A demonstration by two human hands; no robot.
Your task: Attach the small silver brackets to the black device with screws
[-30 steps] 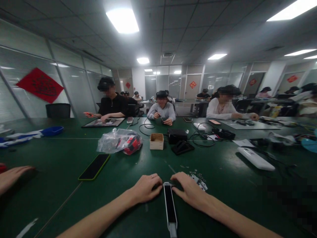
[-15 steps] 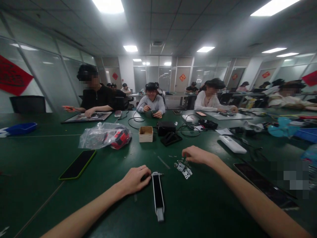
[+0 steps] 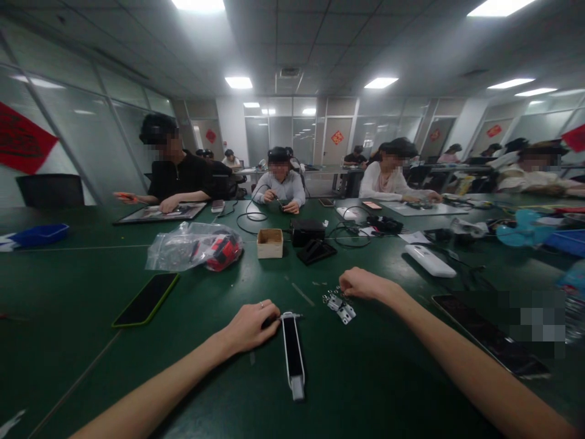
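Silver little rings (image 3: 330,293) by your right hand (image 3: 361,282) seemed to need gentle picking, your left hand (image 3: 255,323) curled beside the white-framed bar (image 3: 293,350), though either grip I could not tell.

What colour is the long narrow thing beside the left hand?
The long narrow thing has a black middle and whitish edges, seen in the head view.

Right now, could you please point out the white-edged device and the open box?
White-edged device (image 3: 293,346), head view: on its black face.
Open box (image 3: 270,250), head view: on its front wall.
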